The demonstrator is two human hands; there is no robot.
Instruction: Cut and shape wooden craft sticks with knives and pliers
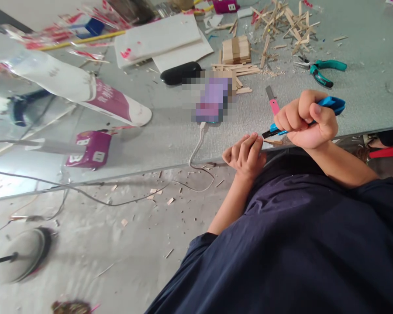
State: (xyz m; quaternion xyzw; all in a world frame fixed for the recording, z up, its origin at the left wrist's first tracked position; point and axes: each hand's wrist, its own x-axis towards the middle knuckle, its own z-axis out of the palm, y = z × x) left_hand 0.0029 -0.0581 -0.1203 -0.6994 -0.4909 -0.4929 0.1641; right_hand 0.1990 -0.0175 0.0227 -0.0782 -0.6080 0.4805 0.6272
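My right hand is closed in a fist around a blue utility knife. Its dark tip points left, close to the fingertips of my left hand. That left hand has its fingers curled tight at the table's front edge, on a small wooden stick whose end shows under the knife tip. The part inside the fingers is hidden. Just beyond my right hand lies a pink-handled blade. Farther back rest teal-handled pliers, their jaws pointing left.
A bundle of craft sticks and loose sticks cover the back. A phone with a white cable lies left of my hands, near a black case, white bottle and purple box. Wood scraps litter the floor.
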